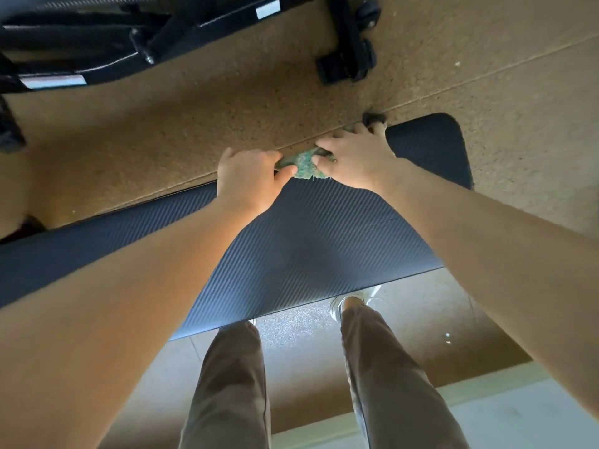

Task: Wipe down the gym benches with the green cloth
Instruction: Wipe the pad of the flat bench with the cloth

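Both hands, left hand (pixel 249 175) and right hand (pixel 355 160), clutch the green cloth (pixel 303 163) at the bench pad (pixel 308 234)'s far edge, fingers seemingly curled over it.

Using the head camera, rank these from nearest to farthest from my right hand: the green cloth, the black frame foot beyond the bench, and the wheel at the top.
1. The cloth: touching the right hand, at the far edge of the bench.
2. The frame foot: beyond the bench, straight ahead.
3. The wheel: past the frame foot, at the picture's top.
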